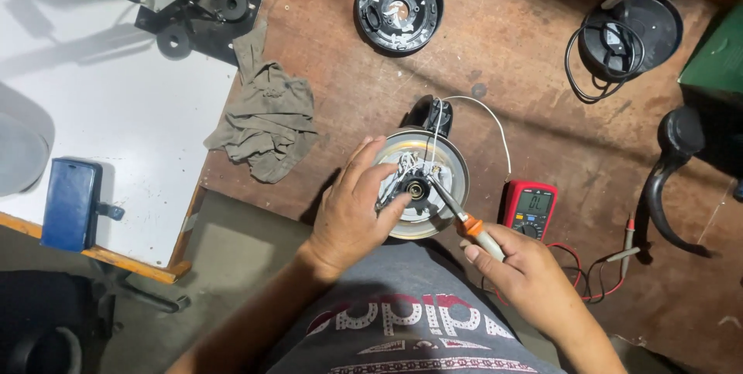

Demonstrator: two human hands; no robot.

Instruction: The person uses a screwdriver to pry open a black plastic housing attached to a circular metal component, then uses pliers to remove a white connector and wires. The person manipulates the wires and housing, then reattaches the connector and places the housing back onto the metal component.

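Note:
An upturned metal kettle (449,159) with its base opened shows wiring and a round element underneath; a white wire loops away from it. My left hand (352,211) grips the kettle's left edge, thumb pressed near the centre parts. My right hand (526,273) holds a screwdriver (463,218) with an orange and grey handle, its tip resting on the kettle's central fitting.
A red multimeter (531,207) with red and black leads lies right of the kettle. A black round base cover (398,6) sits further back, a black power base with cord (628,32) at back right. A grey rag (267,115), a blue phone case (71,202) on a white table.

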